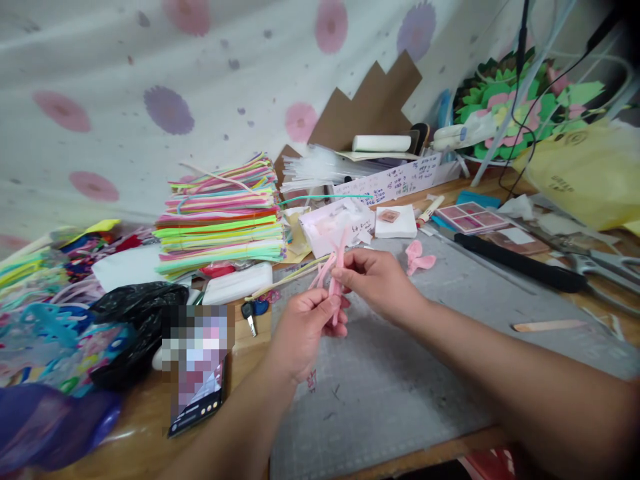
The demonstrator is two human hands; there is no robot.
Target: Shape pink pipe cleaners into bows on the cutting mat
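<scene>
Over the grey cutting mat (380,393), both hands pinch a small bundle of pink pipe cleaners (341,257). My left hand (313,320) is closed round the lower end, thumb on top. My right hand (370,277) grips the bundle higher up between thumb and fingertips. Loose pink strands stick out to the left of the fingers, and their exact shape is blurred. A folded pink fuzzy piece (419,259) lies on the mat beyond my right hand. Behind the hands stands a white box (320,230) with pale scraps in it.
A tall stack of coloured pipe cleaners (220,227) stands at the back left. A phone (200,380), a key (250,320) and a black bag (135,327) lie on the left. Scissors (600,267), a wooden stick (549,326) and a palette (471,218) are on the right.
</scene>
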